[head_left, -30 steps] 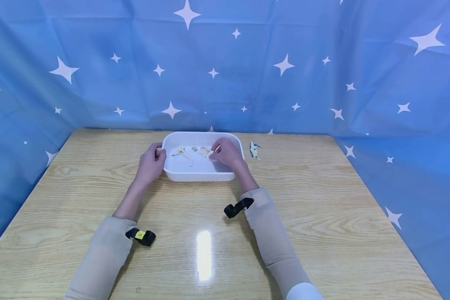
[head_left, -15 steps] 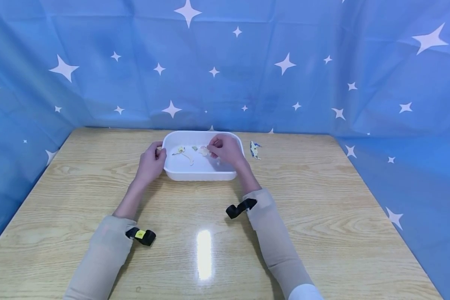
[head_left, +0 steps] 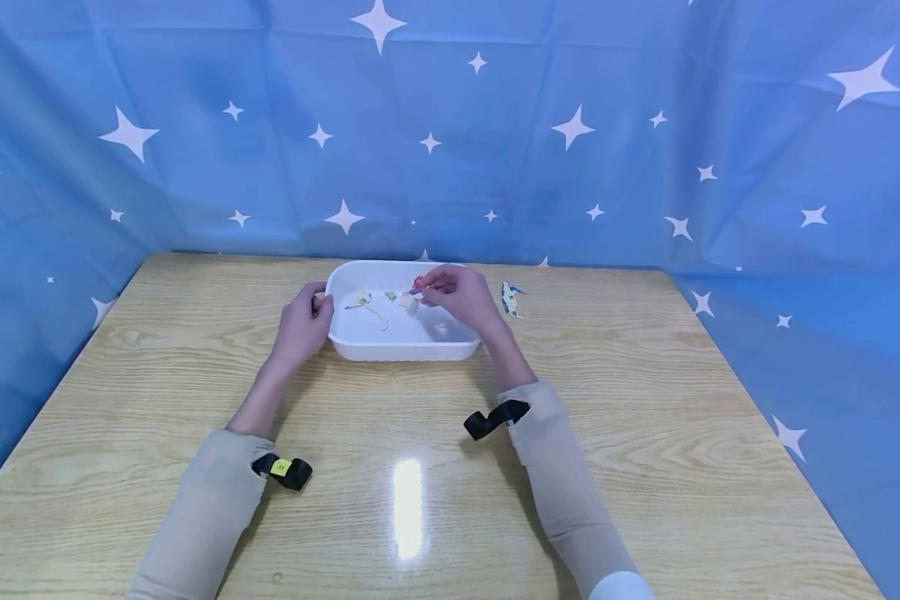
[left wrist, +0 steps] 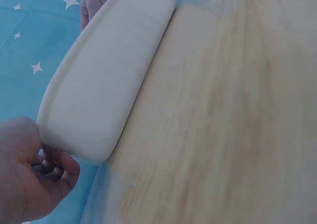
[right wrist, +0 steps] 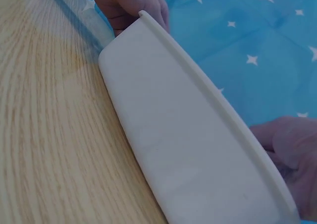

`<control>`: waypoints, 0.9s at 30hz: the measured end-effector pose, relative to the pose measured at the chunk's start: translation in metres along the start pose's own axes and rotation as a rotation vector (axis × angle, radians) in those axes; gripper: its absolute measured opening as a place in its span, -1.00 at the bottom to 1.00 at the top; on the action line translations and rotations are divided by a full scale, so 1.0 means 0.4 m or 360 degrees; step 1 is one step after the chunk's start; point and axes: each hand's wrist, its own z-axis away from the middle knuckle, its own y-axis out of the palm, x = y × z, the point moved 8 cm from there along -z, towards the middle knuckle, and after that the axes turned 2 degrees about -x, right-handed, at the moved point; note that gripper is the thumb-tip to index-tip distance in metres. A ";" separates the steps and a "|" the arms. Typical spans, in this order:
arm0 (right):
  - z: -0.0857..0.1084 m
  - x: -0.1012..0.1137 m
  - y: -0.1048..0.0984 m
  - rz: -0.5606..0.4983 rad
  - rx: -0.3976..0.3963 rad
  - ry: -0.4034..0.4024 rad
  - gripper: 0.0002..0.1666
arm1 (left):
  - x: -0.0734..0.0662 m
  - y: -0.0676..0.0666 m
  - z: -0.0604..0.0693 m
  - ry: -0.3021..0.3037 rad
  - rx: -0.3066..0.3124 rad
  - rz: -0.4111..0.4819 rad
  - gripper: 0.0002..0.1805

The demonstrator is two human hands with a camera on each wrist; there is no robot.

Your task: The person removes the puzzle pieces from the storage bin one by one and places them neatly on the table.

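Observation:
A white plastic tray [head_left: 401, 352] stands at the far middle of the table. My left hand [head_left: 302, 323] grips its left end, thumb at the rim and fingers curled against the outside, as the left wrist view also shows. Over the tray's right half, my right hand [head_left: 463, 293] pinches a small red and blue piece [head_left: 418, 284] between thumb and fingers. On the tray floor lie several small flat pieces, among them a pale one [head_left: 408, 304], a greenish one [head_left: 390, 296] and a long cream one [head_left: 378, 317]. The tray wall hides most of my right hand in the right wrist view.
To the right of the tray, a thin blue and cream piece [head_left: 510, 300] lies on the wooden table [head_left: 607, 433]. A blue curtain with white stars [head_left: 435, 183] hangs behind the table's far edge and along both sides.
My right hand has lifted a little and drawn slightly right; the red and blue piece now shows at its fingertips. My left hand keeps its grip on the tray.

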 end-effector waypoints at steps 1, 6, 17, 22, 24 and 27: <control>0.004 0.006 -0.006 -0.0003 -0.0001 -0.0004 -0.83 | -0.001 0.000 0.000 0.0001 -0.0002 -0.0003 -0.52; 0.025 0.025 -0.039 -0.0099 -0.0012 -0.0015 -0.82 | 0.000 0.000 -0.002 -0.0009 -0.0001 -0.0012 -0.52; 0.051 -0.009 -0.128 -0.0252 -0.0042 0.0022 -0.72 | 0.001 -0.001 0.001 -0.0008 -0.0008 0.0001 -0.52; 0.059 -0.039 -0.180 -0.0311 -0.0115 0.0053 -0.73 | -0.001 0.000 0.002 -0.0014 -0.0012 0.0003 -0.52; 0.064 -0.053 -0.199 -0.0322 -0.0134 0.0068 -0.73 | 0.000 0.000 0.002 -0.0021 -0.0016 0.0002 -0.52; 0.073 -0.077 -0.228 -0.0306 -0.0165 0.0098 -0.71 | -0.001 0.000 0.002 -0.0017 -0.0016 0.0001 -0.52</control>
